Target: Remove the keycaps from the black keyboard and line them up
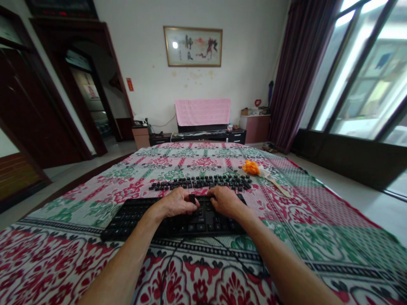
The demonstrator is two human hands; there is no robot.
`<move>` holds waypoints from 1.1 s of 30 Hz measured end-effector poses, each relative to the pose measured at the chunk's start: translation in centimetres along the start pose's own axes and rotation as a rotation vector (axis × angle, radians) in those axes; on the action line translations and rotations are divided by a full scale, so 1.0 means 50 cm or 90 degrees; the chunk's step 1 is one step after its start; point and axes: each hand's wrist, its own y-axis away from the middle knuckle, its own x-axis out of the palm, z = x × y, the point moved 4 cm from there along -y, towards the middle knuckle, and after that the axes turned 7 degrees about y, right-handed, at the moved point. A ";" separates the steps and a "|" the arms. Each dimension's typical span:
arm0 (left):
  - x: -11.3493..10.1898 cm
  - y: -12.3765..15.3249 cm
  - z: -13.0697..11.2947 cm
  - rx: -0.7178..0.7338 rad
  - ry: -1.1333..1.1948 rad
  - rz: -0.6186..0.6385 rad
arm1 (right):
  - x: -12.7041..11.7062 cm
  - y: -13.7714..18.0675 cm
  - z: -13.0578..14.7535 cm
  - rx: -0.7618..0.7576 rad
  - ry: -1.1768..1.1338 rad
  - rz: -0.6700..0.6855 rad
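A black keyboard (pixel 127 216) lies across the patterned cloth in front of me, and its cable (pixel 168 267) runs from the near edge toward me. My left hand (pixel 178 202) is over the keyboard's middle, with a small black keycap (pixel 192 198) pinched between thumb and fingers. Over the right part of the board, my right hand (pixel 226 202) has its fingers curled down near the far edge; what they hold, if anything, is hidden. Just beyond the keyboard, loose black keycaps (pixel 237 183) are spread in uneven rows.
To the right lies a brush with orange bristles (pixel 251 167) and a pale wooden handle (pixel 280 188). The red, green and white cloth (pixel 203 163) covers the table. Farther back, a low cabinet (pixel 237 136) bears something draped with a pink towel (pixel 203 112).
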 end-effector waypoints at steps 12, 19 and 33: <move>0.020 0.003 -0.003 -0.001 -0.092 -0.041 | 0.001 -0.002 -0.002 -0.004 0.003 -0.001; 0.016 0.005 -0.015 0.020 -0.191 -0.101 | 0.002 -0.001 -0.001 -0.014 0.016 -0.014; 0.016 0.007 0.008 0.024 -0.188 -0.243 | 0.002 0.000 -0.001 -0.011 0.007 -0.008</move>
